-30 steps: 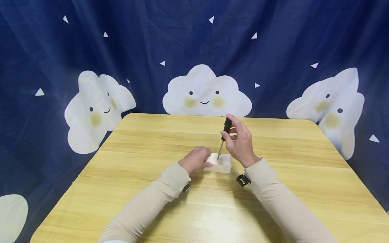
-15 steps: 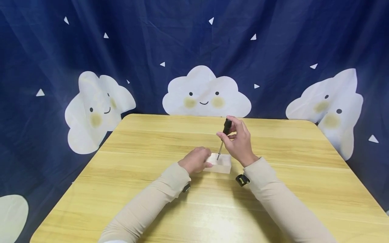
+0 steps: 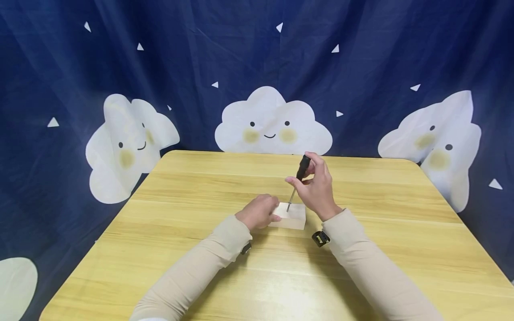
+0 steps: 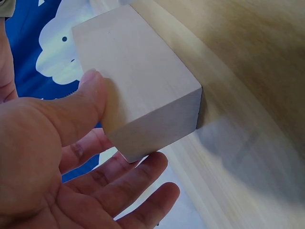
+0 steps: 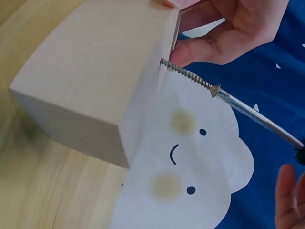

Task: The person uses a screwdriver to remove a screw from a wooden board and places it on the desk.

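Note:
A pale wooden block [image 3: 296, 217] lies on the table, its left end held by my left hand [image 3: 259, 211], thumb on the near side and fingers at the far side. A screw [image 5: 190, 78] stands in the block's top face, much of its thread exposed. The metal shaft of a screwdriver [image 5: 259, 118] meets the screw's head. My right hand [image 3: 320, 191] holds the black handle, with the index finger at its top end and the thumb stretched out to the left. The screwdriver leans to the right. Most of the right hand is outside the right wrist view.
A light wood table [image 3: 192, 263] spreads around the block on all sides. Behind it hangs a dark blue curtain [image 3: 192, 53] with smiling white clouds. A black wrist strap device [image 3: 320, 238] sits below the right cuff.
The screwdriver's handle has tipped slightly to the right, and the right thumb has slid left across it. The left hand and the block have stayed in place.

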Motion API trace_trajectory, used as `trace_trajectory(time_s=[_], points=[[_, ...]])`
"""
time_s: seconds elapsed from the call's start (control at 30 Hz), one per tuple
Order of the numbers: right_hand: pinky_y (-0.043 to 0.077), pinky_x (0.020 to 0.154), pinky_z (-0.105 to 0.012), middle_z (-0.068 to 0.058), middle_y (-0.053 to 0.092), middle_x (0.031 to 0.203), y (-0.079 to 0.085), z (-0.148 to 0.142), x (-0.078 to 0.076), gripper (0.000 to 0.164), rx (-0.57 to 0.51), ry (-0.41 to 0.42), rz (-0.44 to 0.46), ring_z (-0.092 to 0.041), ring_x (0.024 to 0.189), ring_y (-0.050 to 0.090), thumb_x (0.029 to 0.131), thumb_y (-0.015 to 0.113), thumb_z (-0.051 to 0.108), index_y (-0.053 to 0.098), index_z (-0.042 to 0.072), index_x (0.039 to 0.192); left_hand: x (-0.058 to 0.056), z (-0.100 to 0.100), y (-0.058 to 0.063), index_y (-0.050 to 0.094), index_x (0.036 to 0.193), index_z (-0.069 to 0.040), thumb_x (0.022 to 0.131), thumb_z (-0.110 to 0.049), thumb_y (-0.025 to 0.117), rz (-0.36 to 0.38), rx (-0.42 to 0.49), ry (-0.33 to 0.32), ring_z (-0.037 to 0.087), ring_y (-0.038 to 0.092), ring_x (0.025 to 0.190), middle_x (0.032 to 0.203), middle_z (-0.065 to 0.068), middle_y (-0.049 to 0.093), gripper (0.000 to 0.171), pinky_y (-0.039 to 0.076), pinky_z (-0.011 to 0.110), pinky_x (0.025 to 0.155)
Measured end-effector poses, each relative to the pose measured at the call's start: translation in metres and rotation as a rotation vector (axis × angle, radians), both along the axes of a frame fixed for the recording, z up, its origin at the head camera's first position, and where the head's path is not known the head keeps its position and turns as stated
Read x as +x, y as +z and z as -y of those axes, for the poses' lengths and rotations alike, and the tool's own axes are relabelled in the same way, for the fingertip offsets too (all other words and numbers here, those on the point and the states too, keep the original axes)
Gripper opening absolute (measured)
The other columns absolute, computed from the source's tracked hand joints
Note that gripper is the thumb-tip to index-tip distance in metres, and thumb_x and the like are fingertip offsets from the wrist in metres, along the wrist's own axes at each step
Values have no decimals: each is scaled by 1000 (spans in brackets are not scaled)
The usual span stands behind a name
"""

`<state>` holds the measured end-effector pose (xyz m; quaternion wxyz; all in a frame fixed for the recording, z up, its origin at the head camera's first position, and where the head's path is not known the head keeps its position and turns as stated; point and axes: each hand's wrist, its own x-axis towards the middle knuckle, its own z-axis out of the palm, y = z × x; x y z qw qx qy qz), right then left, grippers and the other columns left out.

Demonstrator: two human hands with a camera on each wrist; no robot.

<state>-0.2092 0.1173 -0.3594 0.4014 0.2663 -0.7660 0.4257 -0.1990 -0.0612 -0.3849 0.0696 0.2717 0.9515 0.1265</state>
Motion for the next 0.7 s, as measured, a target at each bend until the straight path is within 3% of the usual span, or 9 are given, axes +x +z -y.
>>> trace_trajectory(time_s=[0.1, 0.23, 0.3, 0.4, 0.53, 0.6, 0.7], points=[[55, 50, -34, -16, 53, 80, -1, 1, 0, 74, -2, -36, -15, -25, 68, 60, 74, 82, -1, 37, 6, 133, 0, 0, 0, 64, 100, -5, 85, -30, 74, 3, 4, 2, 15, 52, 78, 79, -1, 56, 30, 48, 29, 75], [56, 55, -36, -19, 53, 85, -2, 0, 2, 69, -30, -10, 28, -27, 73, 59, 79, 72, -11, 35, 4, 135, 0, -1, -1, 64, 99, -5, 86, -30, 73, 2, 3, 8, 15, 52, 79, 81, 0, 56, 30, 48, 29, 76], [58, 59, -36, -21, 51, 92, -2, 0, 3, 67, -54, 37, 53, -28, 76, 61, 81, 67, -15, 34, 3, 137, 0, -1, -1, 63, 100, -6, 85, -30, 73, 2, 2, 12, 15, 52, 79, 81, -1, 56, 30, 47, 29, 76], [58, 63, -40, -29, 48, 101, 10, 5, 14, 63, -64, 121, 78, -36, 79, 65, 82, 60, -22, 32, -6, 136, 0, -1, -1, 64, 102, -5, 85, -30, 73, 0, 3, 14, 15, 52, 80, 83, 0, 57, 31, 48, 29, 77], [57, 64, -42, -35, 45, 104, 12, 7, 13, 61, -44, 211, 66, -42, 82, 67, 82, 52, -27, 29, -12, 137, -1, -1, -1, 64, 103, -5, 85, -30, 74, -11, 7, 3, 15, 53, 81, 85, 1, 59, 32, 48, 30, 78], [58, 64, -40, -32, 47, 105, 4, 5, 5, 63, -38, 221, 46, -39, 82, 68, 83, 53, -24, 30, -9, 140, -1, 0, -1, 64, 102, -5, 85, -30, 74, -17, 9, -2, 15, 53, 81, 85, 1, 59, 31, 48, 30, 78], [58, 64, -36, -26, 51, 101, -2, 5, 0, 64, -43, 165, 6, -32, 82, 65, 83, 65, -14, 36, -3, 139, -1, 0, -1, 64, 103, -4, 85, -29, 74, -20, 11, -5, 16, 54, 82, 87, 2, 61, 32, 48, 30, 79]])
